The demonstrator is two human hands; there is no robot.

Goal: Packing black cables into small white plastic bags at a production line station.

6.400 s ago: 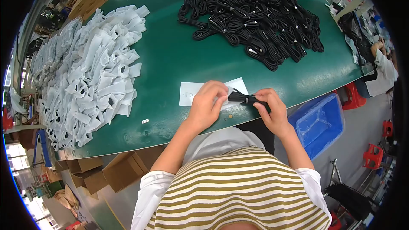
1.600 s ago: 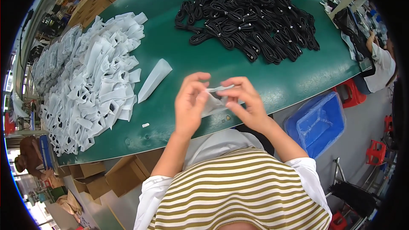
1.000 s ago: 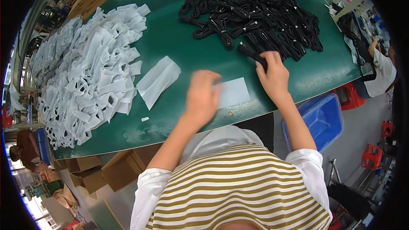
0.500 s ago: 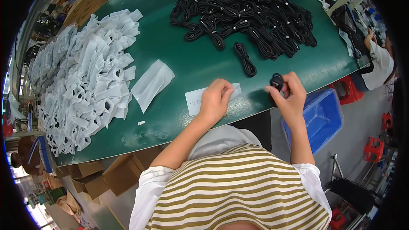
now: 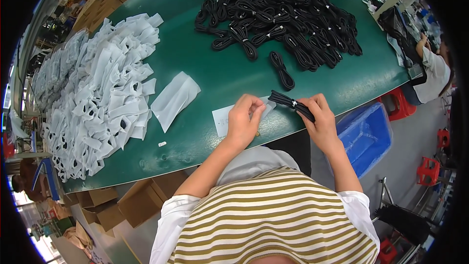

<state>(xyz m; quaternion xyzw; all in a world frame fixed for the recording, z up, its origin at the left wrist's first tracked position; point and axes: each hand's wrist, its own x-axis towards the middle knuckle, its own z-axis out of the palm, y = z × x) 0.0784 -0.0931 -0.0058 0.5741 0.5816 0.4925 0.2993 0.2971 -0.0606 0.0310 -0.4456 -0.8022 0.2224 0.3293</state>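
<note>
A coiled black cable (image 5: 279,99), bound round its middle with a light tie, is in the grip of my right hand (image 5: 320,120). Its far looped end points left, over the right end of a flat white printed bag (image 5: 221,121) on the green table. My left hand (image 5: 244,120) lies across that bag, thumb and forefinger pinched together at its right part; the fingers hide much of it. Beyond the hands lies a single coiled black cable (image 5: 281,70). Left of them rests another white bag (image 5: 176,100), loose on the table.
A large heap of black cables (image 5: 288,14) covers the table's far side. White bags, many with dark contents, are piled (image 5: 107,93) at the left. A blue bin (image 5: 366,137) stands beyond the table's right edge, cardboard boxes (image 5: 141,200) below its near left edge.
My right hand has moved left and nearer, turning the coiled cable lengthwise toward the bag under my left hand. The left hand stays nearly in place, still pinched.
</note>
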